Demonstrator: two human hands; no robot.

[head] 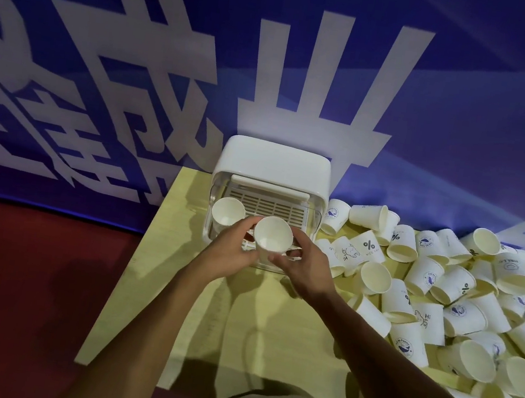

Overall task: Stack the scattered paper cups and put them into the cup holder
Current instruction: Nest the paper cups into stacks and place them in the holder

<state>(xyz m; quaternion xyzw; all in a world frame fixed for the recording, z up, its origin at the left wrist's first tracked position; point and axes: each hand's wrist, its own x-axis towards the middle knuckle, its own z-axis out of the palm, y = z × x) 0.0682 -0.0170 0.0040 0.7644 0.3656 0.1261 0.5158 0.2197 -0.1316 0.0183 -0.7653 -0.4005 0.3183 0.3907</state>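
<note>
A white paper cup stack [272,238] stands upright at the front of the white cup holder [276,163], mouth towards me. My left hand [230,251] grips its left side and my right hand [304,267] grips its right side and base. A second upright white cup [228,211] sits inside the holder at its left, touching no hand. A large heap of scattered paper cups [462,304] covers the right part of the table, several lying on their sides with printed logos.
The yellow table [152,301] carries the holder at its far edge against a blue banner with white characters [138,63]. Red floor [23,283] lies to the left. The holder's slatted inner tray [267,204] is visible behind the cups.
</note>
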